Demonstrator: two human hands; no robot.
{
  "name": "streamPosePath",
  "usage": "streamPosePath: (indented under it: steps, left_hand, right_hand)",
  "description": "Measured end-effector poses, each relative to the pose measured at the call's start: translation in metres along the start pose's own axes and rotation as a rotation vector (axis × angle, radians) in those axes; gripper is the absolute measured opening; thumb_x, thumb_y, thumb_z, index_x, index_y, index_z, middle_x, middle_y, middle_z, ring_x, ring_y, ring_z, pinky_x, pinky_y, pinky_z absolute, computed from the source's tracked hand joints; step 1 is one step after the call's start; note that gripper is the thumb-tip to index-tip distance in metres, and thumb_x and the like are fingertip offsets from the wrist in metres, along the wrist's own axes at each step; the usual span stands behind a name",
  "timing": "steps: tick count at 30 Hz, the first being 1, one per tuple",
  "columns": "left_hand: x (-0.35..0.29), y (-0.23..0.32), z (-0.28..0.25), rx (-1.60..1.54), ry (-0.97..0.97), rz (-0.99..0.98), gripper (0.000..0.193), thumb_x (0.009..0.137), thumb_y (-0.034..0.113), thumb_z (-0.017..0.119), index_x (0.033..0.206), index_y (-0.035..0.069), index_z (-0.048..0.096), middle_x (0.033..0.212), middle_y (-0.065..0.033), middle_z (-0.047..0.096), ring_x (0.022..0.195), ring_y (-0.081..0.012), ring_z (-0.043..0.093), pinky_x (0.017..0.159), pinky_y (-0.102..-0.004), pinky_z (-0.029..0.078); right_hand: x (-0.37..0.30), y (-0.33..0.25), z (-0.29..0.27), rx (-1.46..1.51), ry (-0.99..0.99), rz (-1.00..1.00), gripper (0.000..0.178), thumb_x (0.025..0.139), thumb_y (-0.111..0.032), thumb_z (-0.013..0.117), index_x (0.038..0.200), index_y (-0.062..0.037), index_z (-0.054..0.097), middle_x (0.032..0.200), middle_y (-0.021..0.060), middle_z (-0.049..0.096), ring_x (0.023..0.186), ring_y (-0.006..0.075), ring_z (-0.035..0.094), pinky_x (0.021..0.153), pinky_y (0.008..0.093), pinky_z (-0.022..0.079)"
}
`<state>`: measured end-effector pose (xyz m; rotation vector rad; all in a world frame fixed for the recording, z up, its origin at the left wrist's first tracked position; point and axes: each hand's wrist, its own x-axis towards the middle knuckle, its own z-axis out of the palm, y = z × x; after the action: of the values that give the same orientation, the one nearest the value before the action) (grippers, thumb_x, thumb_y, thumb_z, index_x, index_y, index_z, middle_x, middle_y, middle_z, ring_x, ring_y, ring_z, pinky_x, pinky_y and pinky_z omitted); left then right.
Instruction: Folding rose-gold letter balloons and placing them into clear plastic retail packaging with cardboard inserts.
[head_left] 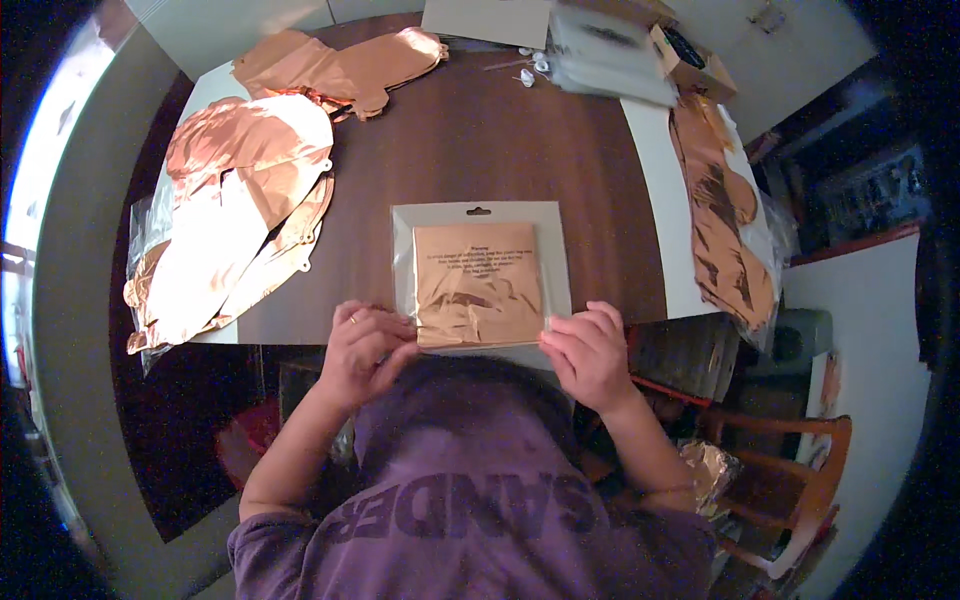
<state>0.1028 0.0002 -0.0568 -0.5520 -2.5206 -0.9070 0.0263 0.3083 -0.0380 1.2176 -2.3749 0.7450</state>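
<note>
A clear plastic bag [548,295] with a folded rose-gold foil sheet [478,290] inside lies over a pale card [556,225] with a hang hole, at the table's near edge. Dark print shows on the bag's front. My left hand [368,348] is closed at the bag's lower left corner, a ring on one finger. On the opposite side my right hand [592,355] pinches the lower right corner between thumb and fingers. The bag's bottom edge runs between both hands, close to my purple shirt.
Flat rose-gold foil balloons [245,190] are heaped at the left, with more foil [345,75] behind. At the right edge lie further foil pieces [720,200]. Clear plastic bags [610,60], small white pieces [528,78] and a cardboard box [700,65] sit at the back. A wooden chair [800,425] stands lower right.
</note>
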Motion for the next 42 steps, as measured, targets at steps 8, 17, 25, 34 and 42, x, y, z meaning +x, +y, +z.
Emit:
streamPosePath:
  steps: [8, 17, 25, 34, 42]
  left_hand:
    - [0.019, 0.005, -0.007, 0.134, -0.032, -0.218, 0.026, 0.071, 0.018, 0.079, 0.075, 0.01, 0.055, 0.089, -0.0076, 0.061, 0.094, -0.03, 0.056, 0.102, -0.0482, 0.033]
    - [0.022, 0.027, 0.0, 0.166, -0.261, 0.109, 0.059, 0.076, 0.019, 0.067, 0.132, 0.011, 0.051, 0.141, -0.0132, 0.045, 0.133, -0.0319, 0.04, 0.109, -0.0562, 0.026]
    - [0.009, 0.021, 0.018, 0.4, -0.407, 0.131, 0.059, 0.085, 0.023, 0.05, 0.142, 0.01, 0.041, 0.152, -0.0109, 0.034, 0.141, -0.0321, 0.031, 0.113, -0.0517, 0.026]
    - [0.042, 0.046, 0.012, 0.408, -0.284, 0.449, 0.055, 0.088, 0.024, 0.048, 0.143, 0.022, 0.043, 0.15, -0.0074, 0.039, 0.138, -0.0291, 0.036, 0.112, -0.0507, 0.028]
    - [0.029, 0.023, 0.009, 0.132, 0.001, 0.046, 0.07, 0.074, 0.025, 0.074, 0.137, 0.011, 0.046, 0.146, -0.0219, 0.037, 0.134, -0.0425, 0.035, 0.109, -0.0563, 0.028]
  right_hand:
    - [0.032, -0.004, -0.007, 0.271, -0.262, 0.699, 0.024, 0.074, -0.011, 0.074, 0.088, -0.0066, 0.055, 0.084, 0.0113, 0.058, 0.079, 0.0309, 0.058, 0.072, 0.0414, 0.046]
    - [0.035, -0.013, -0.009, 0.127, -0.26, 0.631, 0.04, 0.078, -0.017, 0.072, 0.11, -0.0069, 0.05, 0.099, 0.0142, 0.06, 0.084, 0.0346, 0.061, 0.075, 0.0463, 0.047]
    - [-0.001, 0.014, -0.051, 0.095, -0.368, 0.915, 0.024, 0.079, -0.013, 0.074, 0.096, -0.0053, 0.058, 0.074, 0.0121, 0.065, 0.068, 0.0265, 0.065, 0.062, 0.038, 0.051]
    - [0.064, 0.072, -0.074, 0.926, -0.627, 0.78, 0.029, 0.092, -0.021, 0.062, 0.114, -0.0015, 0.064, 0.092, 0.0022, 0.067, 0.08, 0.0086, 0.06, 0.073, 0.0263, 0.05]
    - [0.107, -0.009, -0.16, -0.086, -0.367, 0.354, 0.014, 0.085, -0.01, 0.063, 0.096, -0.0033, 0.066, 0.083, 0.0171, 0.064, 0.073, 0.0324, 0.064, 0.065, 0.0364, 0.049]
